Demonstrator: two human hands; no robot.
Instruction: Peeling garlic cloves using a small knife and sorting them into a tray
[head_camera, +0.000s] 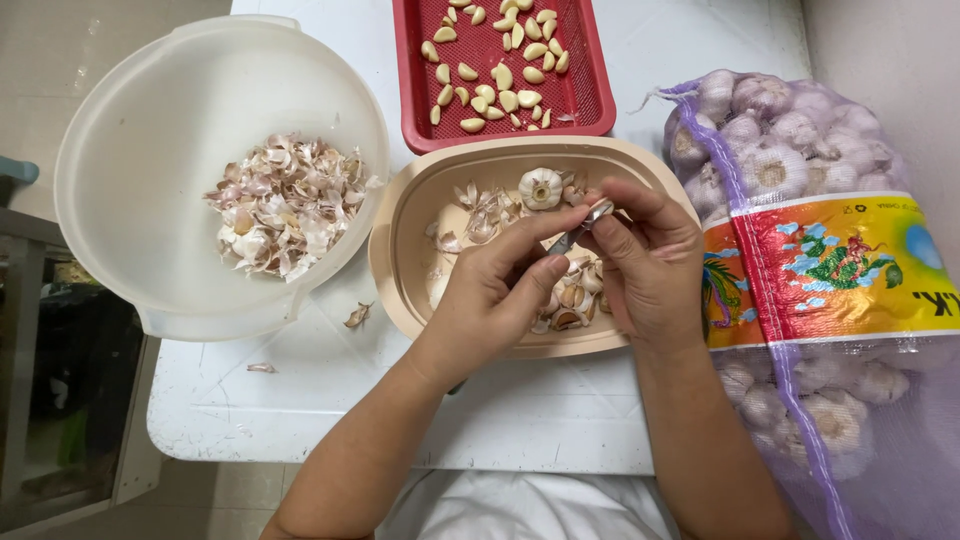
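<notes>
Steel knife (580, 228) pinched between left hand (495, 290) and right hand (645, 265), above beige tub (400, 250).

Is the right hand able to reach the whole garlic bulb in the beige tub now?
Probably yes. The bulb lies uncovered in the tub, just beside the right hand, with nothing between them. But that hand is busy: both hands work a small knife.

Over a beige oval plastic basin (400, 262) on the white worktop (300, 390), the left hand (490, 295) holds a small metal knife (583, 225) while the right hand (650, 265) pinches a garlic clove, mostly hidden, at the blade. A whole garlic bulb (541, 187) and loose cloves lie in the basin. Nearby are a white round tub (150, 100) of papery skins (285, 205), a red slotted tray (590, 95) of peeled cloves (500, 75), and a purple mesh sack of garlic bulbs (800, 160).
</notes>
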